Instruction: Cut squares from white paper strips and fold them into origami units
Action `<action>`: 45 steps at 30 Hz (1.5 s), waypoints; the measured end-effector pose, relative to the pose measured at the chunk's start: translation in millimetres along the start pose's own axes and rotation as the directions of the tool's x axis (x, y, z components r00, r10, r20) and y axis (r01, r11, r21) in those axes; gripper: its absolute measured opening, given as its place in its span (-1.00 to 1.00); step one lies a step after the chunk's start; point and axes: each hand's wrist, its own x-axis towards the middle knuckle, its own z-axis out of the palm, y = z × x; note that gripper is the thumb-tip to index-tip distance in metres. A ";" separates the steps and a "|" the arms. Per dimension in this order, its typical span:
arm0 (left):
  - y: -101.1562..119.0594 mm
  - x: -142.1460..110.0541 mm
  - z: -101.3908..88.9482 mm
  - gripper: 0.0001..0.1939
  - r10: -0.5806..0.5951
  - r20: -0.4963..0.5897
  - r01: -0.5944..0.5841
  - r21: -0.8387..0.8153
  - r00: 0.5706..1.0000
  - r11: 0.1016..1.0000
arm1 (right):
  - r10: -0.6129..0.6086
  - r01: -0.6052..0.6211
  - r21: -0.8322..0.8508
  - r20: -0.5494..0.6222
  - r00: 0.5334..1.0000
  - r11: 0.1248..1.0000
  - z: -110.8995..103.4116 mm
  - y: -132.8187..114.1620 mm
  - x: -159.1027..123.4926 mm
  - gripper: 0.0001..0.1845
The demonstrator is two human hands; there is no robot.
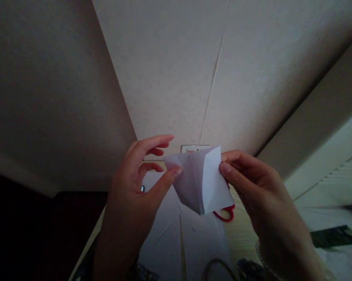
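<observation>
A folded piece of white paper (190, 181) is held up in front of me, its creased flaps standing partly apart. My right hand (252, 179) pinches its right edge between thumb and fingers. On the other side, my left hand (141, 179) has its fingers spread, with only the thumb tip against the paper's left flap. Below, white paper sheets (164, 234) lie on the light wooden table, with a narrow gap between them. A red loop (227, 214) of cord or handle shows partly behind the folded paper.
A wall socket (190, 148) sits just behind the folded paper, partly covered by it. The table (243, 234) meets a pale wall (176, 78). A dark green packet (335, 236) lies on a white surface at the right. A pale cabinet-like panel (334, 148) rises there.
</observation>
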 end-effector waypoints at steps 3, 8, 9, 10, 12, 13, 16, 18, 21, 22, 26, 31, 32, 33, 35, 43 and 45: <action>3.7 -2.3 -0.6 -0.69 0.026 0.062 -0.030 0.065 0.998 0.997 | 0.003 -0.003 0.044 0.008 1.000 0.999 0.9 1.6 -0.1 -0.94; 3.4 -4.7 0.9 -0.59 -0.025 0.204 0.005 0.097 0.979 0.995 | 0.021 -0.023 0.072 0.032 0.999 0.997 1.3 2.2 0.5 -0.93; 2.4 -5.2 1.7 -0.52 -0.027 0.222 0.002 0.112 0.975 0.994 | 0.024 -0.028 0.081 0.040 0.999 0.996 1.3 2.1 0.7 -0.93; 1.5 -5.6 2.5 -0.46 -0.021 0.236 -0.009 0.125 0.972 0.992 | 0.026 -0.030 0.087 0.049 0.998 0.996 1.4 2.0 0.9 -0.93; 0.9 -6.5 3.7 -0.41 -0.004 0.258 -0.033 0.141 0.966 0.989 | 0.024 -0.029 0.081 0.063 0.998 0.996 1.6 1.9 1.4 -0.93; 1.3 -6.8 4.1 -0.41 -0.001 0.265 -0.037 0.141 0.964 0.989 | 0.018 -0.023 0.071 0.066 0.998 0.997 1.8 2.0 1.6 -0.92; 4.2 -7.4 4.5 -0.43 -0.022 0.247 -0.005 0.106 0.969 0.994 | 0.006 -0.010 0.045 0.072 0.997 0.999 1.9 2.4 2.4 -0.91; 6.1 -7.3 4.8 -0.45 -0.017 0.217 0.004 0.062 0.976 0.998 | -0.008 0.004 0.045 0.086 0.996 0.999 1.4 2.7 2.8 -0.89; 7.7 -6.9 5.5 -0.51 0.037 0.137 -0.037 -0.002 0.990 0.999 | -0.019 0.015 0.044 0.094 0.995 0.999 0.7 2.4 3.3 -0.89; 8.2 -6.9 5.8 -0.55 0.060 0.103 -0.058 -0.020 0.993 0.998 | -0.019 0.015 0.041 0.092 0.996 0.999 0.7 2.1 3.3 -0.89; 11.1 -7.7 7.9 -0.72 0.085 0.046 -0.084 -0.026 0.995 0.996 | -0.006 0.003 0.037 0.080 0.997 0.999 1.6 1.0 3.1 -0.91; 14.6 -8.7 10.5 -0.72 0.040 0.070 -0.037 -0.040 0.997 0.999 | 0.022 -0.029 0.067 0.102 0.995 0.997 1.3 2.4 1.6 -0.93; 14.5 -8.6 10.2 -0.70 0.024 0.094 -0.021 -0.028 0.995 0.999 | 0.021 -0.027 0.064 0.100 0.995 0.998 1.2 2.6 1.3 -0.93; 14.2 -8.4 9.4 -0.68 0.007 0.126 -0.007 -0.005 0.992 1.000 | 0.014 -0.020 0.061 0.098 0.995 0.998 1.2 2.6 0.9 -0.93; 12.5 -7.7 6.8 -0.66 -0.030 0.205 0.021 0.046 0.978 0.999 | -0.002 -0.004 0.058 0.103 0.995 0.998 1.9 2.2 0.0 -0.93; 8.0 -5.6 1.5 -0.33 -0.053 0.427 -0.007 0.138 0.903 0.990 | -0.077 0.080 -0.032 0.102 0.992 0.996 8.2 1.4 0.0 -0.93; 9.4 -5.2 2.8 -0.37 -0.049 0.416 -0.039 0.200 0.908 0.979 | -0.102 0.109 -0.065 0.102 0.990 0.992 6.9 0.9 0.3 -0.93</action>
